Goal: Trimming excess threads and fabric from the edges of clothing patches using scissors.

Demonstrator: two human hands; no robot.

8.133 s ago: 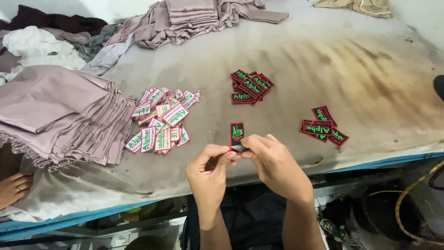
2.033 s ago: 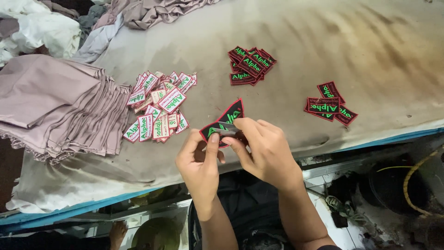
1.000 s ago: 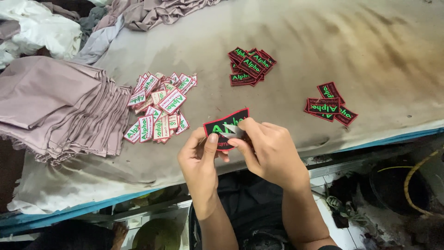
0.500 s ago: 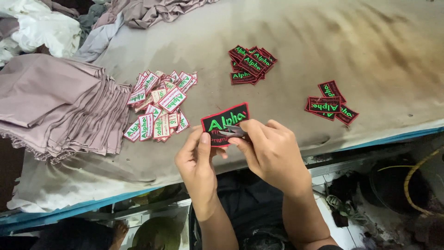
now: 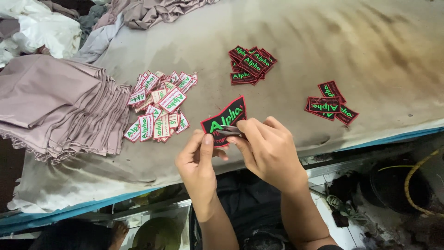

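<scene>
My left hand (image 5: 199,159) pinches the lower left corner of a black patch (image 5: 224,118) with green lettering and a red border, held just above the table's near edge. The patch is curved and tilts up to the right. My right hand (image 5: 268,148) is closed around a small metal tool (image 5: 230,132) whose tip rests on the patch's lower edge. Both hands touch the patch.
A heap of patches lying white side up (image 5: 159,106) is left of my hands. Two small piles of black patches (image 5: 251,65) (image 5: 329,104) lie farther right. Folded mauve fabric (image 5: 55,106) is stacked at the left. The stained grey table cover (image 5: 370,46) ends at a blue edge (image 5: 393,134).
The patch has been turned in my hands from upright to lying crosswise, and now tilts up to the right and bends. My right hand's tool has come onto its lower edge.
</scene>
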